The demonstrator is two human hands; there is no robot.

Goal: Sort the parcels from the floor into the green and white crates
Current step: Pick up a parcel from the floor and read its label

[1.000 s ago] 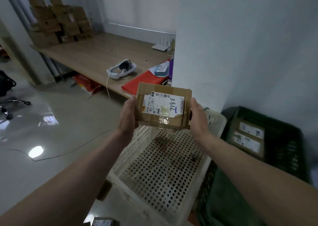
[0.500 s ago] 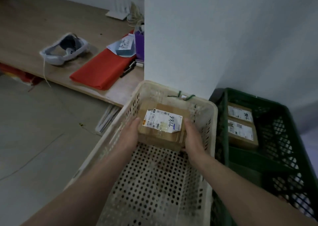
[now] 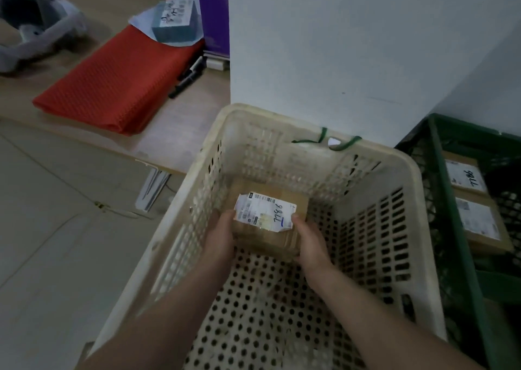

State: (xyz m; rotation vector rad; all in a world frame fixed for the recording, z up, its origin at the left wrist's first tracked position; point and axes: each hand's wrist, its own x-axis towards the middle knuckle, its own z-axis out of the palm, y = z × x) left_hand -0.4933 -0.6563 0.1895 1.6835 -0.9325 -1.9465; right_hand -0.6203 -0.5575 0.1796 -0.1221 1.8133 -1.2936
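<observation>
Two hands share one parcel (image 3: 270,238): the left hand (image 3: 220,237) and right hand (image 3: 310,242) grip its short ends, so its long axis runs across between them and neither hand is nearer. It hangs low in the white crate (image 3: 417,200), toward the far left corner; whether it touches the bottom I cannot tell. Its label reads "7786" in blue pen, underlined.

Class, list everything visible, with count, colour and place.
white crate: one, cream, centre.
green crate: one, green, right edge.
held parcel: one, brown, inside white crate.
other parcels: two, brown, inside green crate.
table: one, tan, upper left.
cloth: one, red, on table.
headset: one, grey-white, on table.
small box: one, blue-grey, on cloth.
tall box: one, purple, beside small box.
markers: several, black, beside cloth.
left hand: one, gripping held parcel.
right hand: one, gripping held parcel.
</observation>
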